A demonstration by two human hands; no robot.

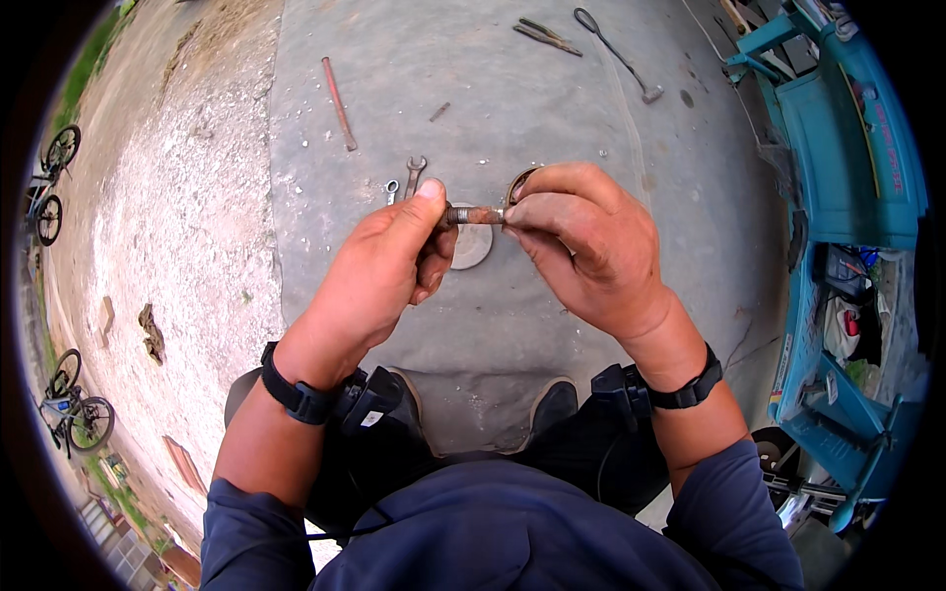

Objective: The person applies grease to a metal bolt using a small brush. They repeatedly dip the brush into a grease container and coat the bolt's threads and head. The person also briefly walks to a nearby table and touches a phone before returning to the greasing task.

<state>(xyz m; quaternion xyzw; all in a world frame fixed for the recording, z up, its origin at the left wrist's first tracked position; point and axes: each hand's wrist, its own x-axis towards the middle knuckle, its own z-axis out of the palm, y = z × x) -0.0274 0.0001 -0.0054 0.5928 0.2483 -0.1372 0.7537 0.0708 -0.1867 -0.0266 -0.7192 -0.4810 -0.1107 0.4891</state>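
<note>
The person holds a rusty bolt (478, 215) level in front of the body, above the grey ground (552, 340), with one end in each hand. The left hand (379, 256) grips its left end, thumb laid along the top and the other fingers curled in underneath. The right hand (603, 246) has thumb and fingertips closed on the bolt's right end; a brown ring (512, 187) shows just beside these fingers, partly hidden by them, and whether they hold it too cannot be told. The middle of the bolt, reddish and bare, runs between the hands. Below it a pale disc (477, 252) lies on the ground, partly covered by the left hand. Just beyond the left hand lie a wrench (415, 173) and a smaller spanner (392, 187), both partly hidden. Farther off are a red rod (338, 103), pliers (547, 37) and a hammer (621, 59). A blue metal frame (838, 148) stands to the right, bicycles (87, 424) well apart at the left, and the person's shoes (555, 409) rest near the body.
</note>
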